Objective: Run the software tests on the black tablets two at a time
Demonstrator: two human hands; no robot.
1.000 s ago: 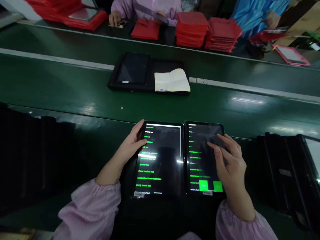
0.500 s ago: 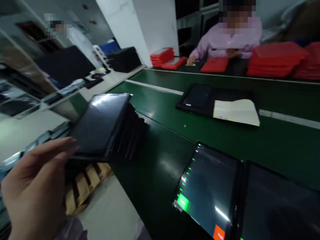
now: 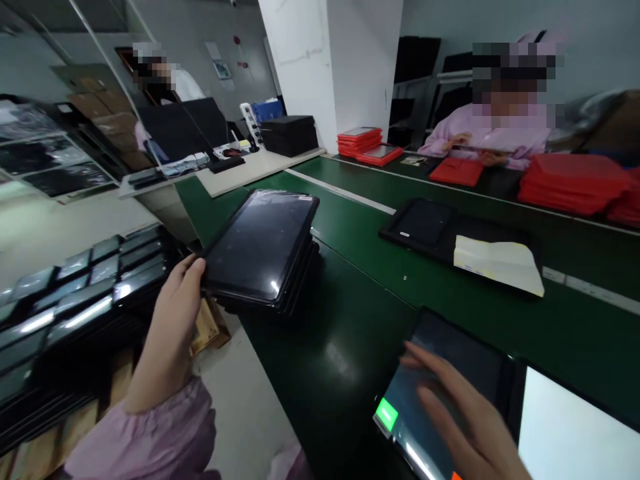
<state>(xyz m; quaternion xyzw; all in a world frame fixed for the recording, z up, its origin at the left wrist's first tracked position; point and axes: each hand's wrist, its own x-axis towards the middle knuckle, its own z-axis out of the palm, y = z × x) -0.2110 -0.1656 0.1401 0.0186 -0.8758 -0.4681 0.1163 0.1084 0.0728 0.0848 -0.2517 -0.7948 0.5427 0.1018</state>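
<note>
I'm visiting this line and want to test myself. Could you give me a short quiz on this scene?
1. True or false: the right hand is over a tablet showing a green square.
2. What colour are the stacks beside the co-worker? A) red B) blue C) white
3. What does the left hand touch?

Key: 1) true; 2) A; 3) a stack of black tablets.

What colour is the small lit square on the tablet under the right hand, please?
The square is bright green, shown best in the head view.
</note>
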